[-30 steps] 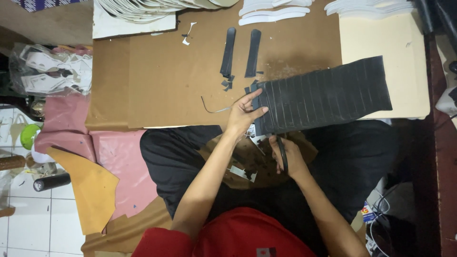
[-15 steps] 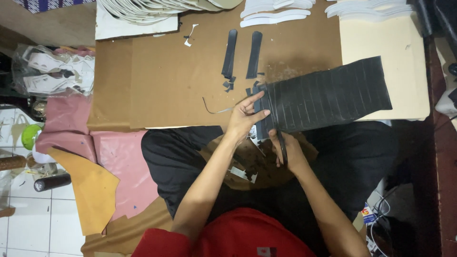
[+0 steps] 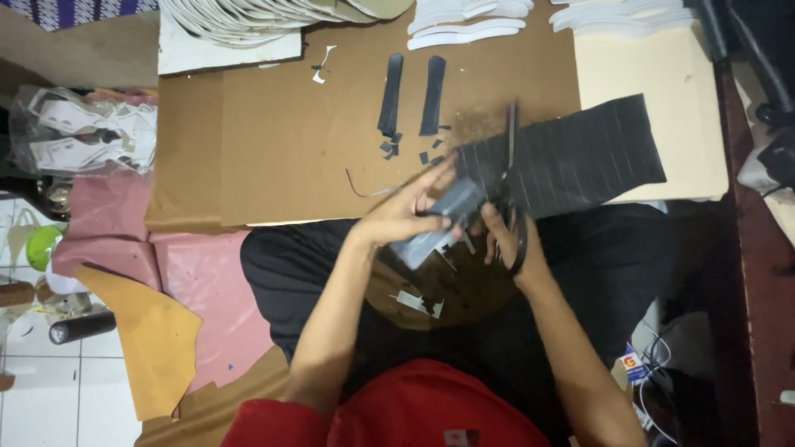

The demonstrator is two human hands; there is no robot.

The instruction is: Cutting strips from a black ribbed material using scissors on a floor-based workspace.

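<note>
The left hand (image 3: 406,217) pinches a dark cut strip (image 3: 437,222) just beside the right hand (image 3: 507,236), which grips black scissors (image 3: 511,178) over the scored black sheet (image 3: 580,161), with 2 finished strips (image 3: 411,95) beyond both hands on brown cardboard (image 3: 273,149).

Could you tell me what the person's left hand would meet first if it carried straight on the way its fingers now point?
Probably the black ribbed sheet: the left hand points right and slightly up toward it, though depth is unclear.
</note>
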